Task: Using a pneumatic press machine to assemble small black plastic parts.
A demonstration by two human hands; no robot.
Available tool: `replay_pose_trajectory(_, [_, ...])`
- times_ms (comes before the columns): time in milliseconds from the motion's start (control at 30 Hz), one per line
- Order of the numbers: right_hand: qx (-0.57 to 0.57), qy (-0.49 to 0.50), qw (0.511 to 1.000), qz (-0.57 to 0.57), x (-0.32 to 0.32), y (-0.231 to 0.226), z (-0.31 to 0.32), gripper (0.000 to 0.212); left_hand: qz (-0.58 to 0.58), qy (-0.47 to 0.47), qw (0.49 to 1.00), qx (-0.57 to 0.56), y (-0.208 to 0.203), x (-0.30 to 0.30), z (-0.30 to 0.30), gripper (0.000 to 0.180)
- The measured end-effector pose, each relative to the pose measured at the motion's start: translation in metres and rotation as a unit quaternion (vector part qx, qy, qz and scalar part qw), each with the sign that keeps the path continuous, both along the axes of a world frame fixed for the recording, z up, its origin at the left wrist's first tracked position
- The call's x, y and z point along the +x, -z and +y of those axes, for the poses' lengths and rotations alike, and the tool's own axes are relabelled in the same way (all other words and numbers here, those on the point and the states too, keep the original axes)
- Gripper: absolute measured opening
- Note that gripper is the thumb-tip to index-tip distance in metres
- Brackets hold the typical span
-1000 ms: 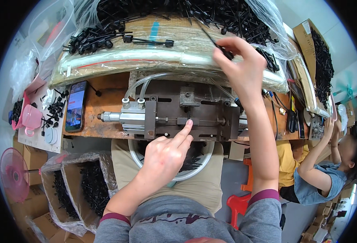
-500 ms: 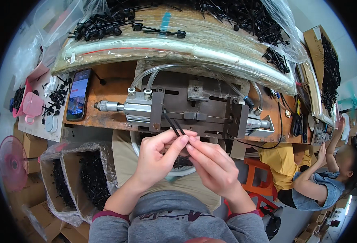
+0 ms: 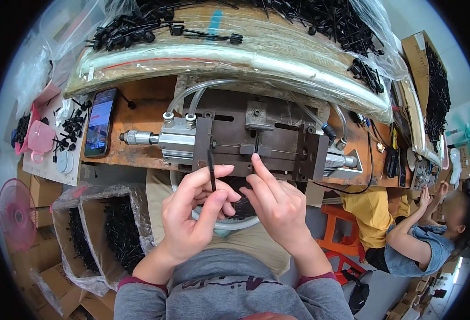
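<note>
My left hand (image 3: 192, 213) pinches a thin black plastic stick (image 3: 212, 168), which points up toward the machine. My right hand (image 3: 280, 208) has its index finger stretched out, the tip against the front of a small metal block (image 3: 247, 150) at the middle of the fixture. A second black stick (image 3: 257, 140) lies in the block's slot, just beyond that fingertip. Its thumb and other fingers are loosely bent, with nothing seen between them. The dark metal fixture (image 3: 226, 117) carries a silver air cylinder (image 3: 176, 146) on its left and another cylinder (image 3: 333, 162) on its right.
Piles of black plastic parts (image 3: 123, 32) lie on the plastic-wrapped shelf behind. A phone (image 3: 99, 122) and pink cup (image 3: 41, 140) are at the left. Below stand plastic-lined boxes (image 3: 99, 250) and a pink fan (image 3: 17, 215). A co-worker (image 3: 416, 237) sits at the right.
My hands have moved apart. One black stick has gone from between them into the block's slot, with my right index finger at it; the other stays in my left hand, more upright.
</note>
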State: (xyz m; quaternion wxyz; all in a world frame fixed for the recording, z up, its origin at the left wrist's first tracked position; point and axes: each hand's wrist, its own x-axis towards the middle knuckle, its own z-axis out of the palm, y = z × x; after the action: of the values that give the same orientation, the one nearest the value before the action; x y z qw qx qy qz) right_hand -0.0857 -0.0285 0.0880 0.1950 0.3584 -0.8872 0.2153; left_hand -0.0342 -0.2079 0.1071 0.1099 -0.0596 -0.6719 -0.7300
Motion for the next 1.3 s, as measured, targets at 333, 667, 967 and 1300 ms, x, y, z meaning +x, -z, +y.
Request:
replay_pose_trajectory(333, [0.063,0.005,0.998,0.014,-0.007,-0.011,-0.003,0.018,0.034,-0.049,0.997,-0.038,-0.004,0.002,-0.014,0.022])
replay_pose_trajectory(667, [-0.075,-0.053,0.996,0.003,-0.068,-0.055,-0.015,0.015,0.054,-0.017,0.998,-0.023,-0.015,0.005,-0.027,0.036])
replay_pose_trajectory(967, [0.053,-0.056,0.981,0.180,-0.198,-0.102,-0.108,0.019,0.179,-0.023,0.950,-0.253,0.004,-0.006,0.000,0.034])
replay_pose_trajectory(1300, [0.115,-0.089,0.982,0.120,-0.223,-0.110,-0.044,0.021,0.209,-0.046,0.859,-0.466,0.033,-0.028,0.024,0.027])
